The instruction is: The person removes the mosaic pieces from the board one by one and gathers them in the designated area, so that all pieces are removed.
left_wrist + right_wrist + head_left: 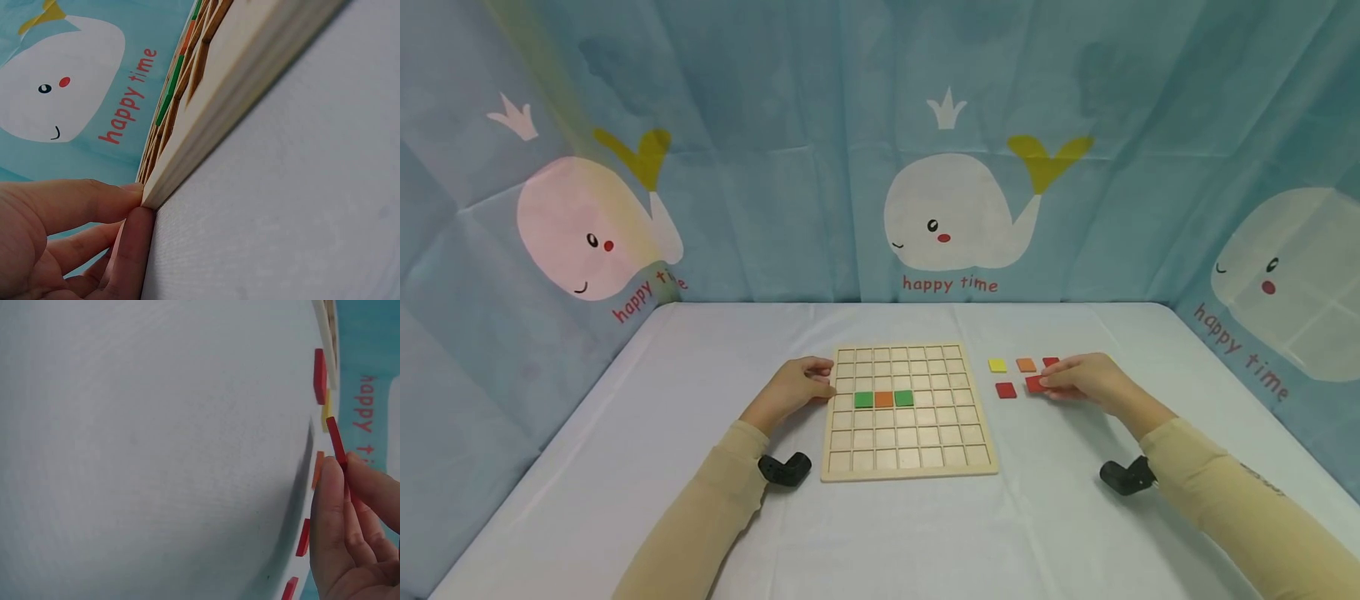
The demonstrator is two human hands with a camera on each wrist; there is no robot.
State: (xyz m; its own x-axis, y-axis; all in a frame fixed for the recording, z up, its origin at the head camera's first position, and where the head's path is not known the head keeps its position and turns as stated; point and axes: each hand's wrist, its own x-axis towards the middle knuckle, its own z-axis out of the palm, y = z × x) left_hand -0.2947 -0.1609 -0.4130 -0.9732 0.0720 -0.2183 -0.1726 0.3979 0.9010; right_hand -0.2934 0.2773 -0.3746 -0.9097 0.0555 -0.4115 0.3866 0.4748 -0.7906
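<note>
In the head view a light wooden grid board [910, 462] lies flat mid-table. Two green square tiles [864, 400] sit in one of its rows, with an orange tile [883, 399] between them. My left hand [792, 389] is at the board's left edge; in the left wrist view its thumb and a finger pinch the wooden rim [181, 169]. Between right thumb and fingertips my right hand [1086, 379] pinches a red square tile [336, 439], raised above the cloth. Nearby lie a yellow tile [997, 366], an orange loose tile [1026, 365] and red tiles [1006, 391].
White cloth [895, 533] covers the table. A blue curtain [820, 225] printed with whales hangs behind and along the sides. Each wrist wears a small black mount [1126, 477]. Another red tile [289, 589] shows low in the right wrist view.
</note>
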